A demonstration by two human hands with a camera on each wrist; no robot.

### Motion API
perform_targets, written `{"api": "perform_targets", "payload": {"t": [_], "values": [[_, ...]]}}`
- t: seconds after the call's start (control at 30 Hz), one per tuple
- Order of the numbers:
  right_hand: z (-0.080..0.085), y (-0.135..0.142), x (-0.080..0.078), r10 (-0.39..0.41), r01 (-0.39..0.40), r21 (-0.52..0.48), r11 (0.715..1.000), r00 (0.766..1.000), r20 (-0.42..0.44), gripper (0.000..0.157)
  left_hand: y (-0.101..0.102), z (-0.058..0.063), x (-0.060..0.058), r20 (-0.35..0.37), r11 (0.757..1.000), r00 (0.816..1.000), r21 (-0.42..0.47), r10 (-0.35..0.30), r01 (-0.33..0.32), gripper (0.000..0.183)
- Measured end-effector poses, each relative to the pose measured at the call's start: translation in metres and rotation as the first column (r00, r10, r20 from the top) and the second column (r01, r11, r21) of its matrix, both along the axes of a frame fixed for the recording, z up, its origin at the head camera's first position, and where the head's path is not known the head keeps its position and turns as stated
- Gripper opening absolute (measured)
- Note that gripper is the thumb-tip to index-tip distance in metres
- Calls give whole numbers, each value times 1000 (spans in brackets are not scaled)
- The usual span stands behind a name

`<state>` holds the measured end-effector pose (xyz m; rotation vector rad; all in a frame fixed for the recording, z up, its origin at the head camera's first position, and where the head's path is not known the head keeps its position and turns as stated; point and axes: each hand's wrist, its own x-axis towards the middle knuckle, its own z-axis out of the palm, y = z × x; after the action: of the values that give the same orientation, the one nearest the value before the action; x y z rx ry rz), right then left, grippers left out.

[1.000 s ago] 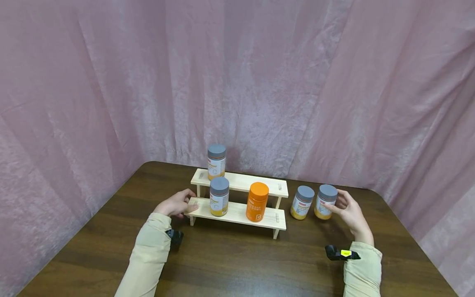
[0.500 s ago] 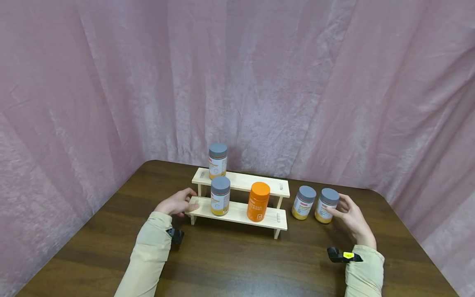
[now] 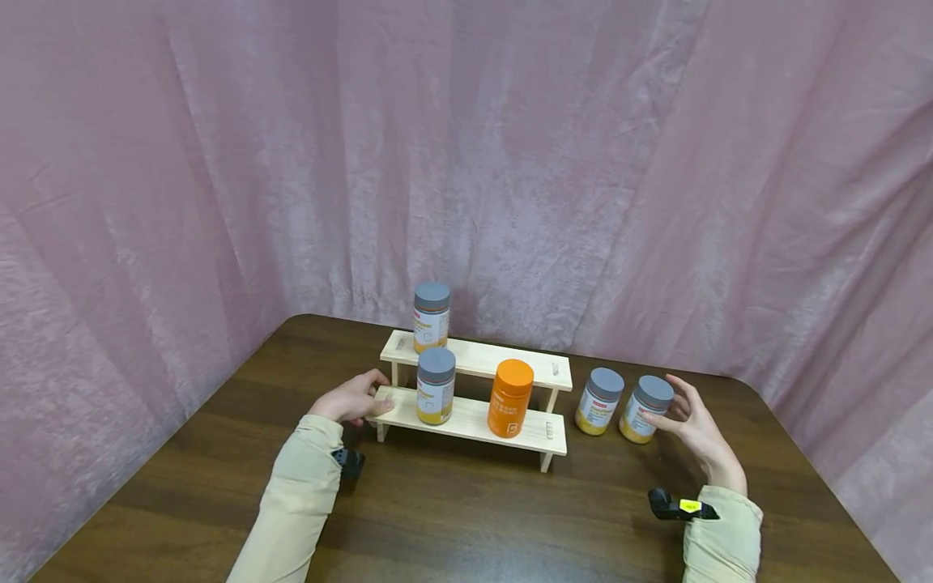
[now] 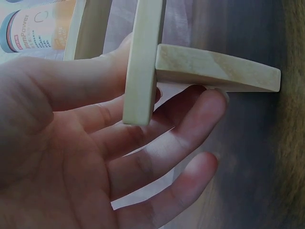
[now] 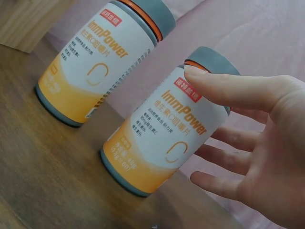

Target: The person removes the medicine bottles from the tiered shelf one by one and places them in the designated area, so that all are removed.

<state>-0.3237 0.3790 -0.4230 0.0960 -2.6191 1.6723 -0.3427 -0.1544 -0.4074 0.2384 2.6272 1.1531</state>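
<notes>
My left hand grips the left end of the lower board of a two-tier wooden shelf, thumb on top. In the left wrist view the fingers curl beneath the board beside its leg. On the right, my right hand holds a grey-lidded supplement bottle upright at the table, its thumb across the front just below the lid and the other fingers behind. A matching bottle stands just left of it, labels of both facing forward.
The lower board carries a grey-lidded bottle and an orange bottle. One more grey-lidded bottle stands at the left of the upper board. A pink curtain hangs behind the brown table.
My right hand has drawn its bottle slightly nearer along the table, and the bottle's lid now leans a little to the right in view. The left hand keeps its grip on the shelf.
</notes>
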Motion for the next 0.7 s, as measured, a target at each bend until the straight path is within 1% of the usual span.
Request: {"api": "perform_targets", "payload": {"t": [0.17, 0.27, 0.37, 0.5, 0.7], "values": [[8, -2, 1, -7, 8, 52, 999, 1000, -7, 97, 1, 1, 1, -2, 1000, 1000, 3, 1, -1, 39], [13, -4, 2, -10, 12, 94, 996, 1000, -25, 94, 2, 3, 1, -1, 1000, 1000, 9, -5, 5, 39], [19, -7, 4, -15, 23, 154, 988, 998, -53, 91, 2, 2, 1, -1, 1000, 1000, -6, -11, 11, 40], [27, -14, 5, -18, 36, 223, 974, 996, -82, 87, 2, 2, 1, 1, 999, 1000, -32, -2, 2, 39], [37, -21, 6, -60, 99, 269, 958, 987, -146, 84, 2, 3, 2, 5, 1000, 1000, -26, -13, 13, 39]]}}
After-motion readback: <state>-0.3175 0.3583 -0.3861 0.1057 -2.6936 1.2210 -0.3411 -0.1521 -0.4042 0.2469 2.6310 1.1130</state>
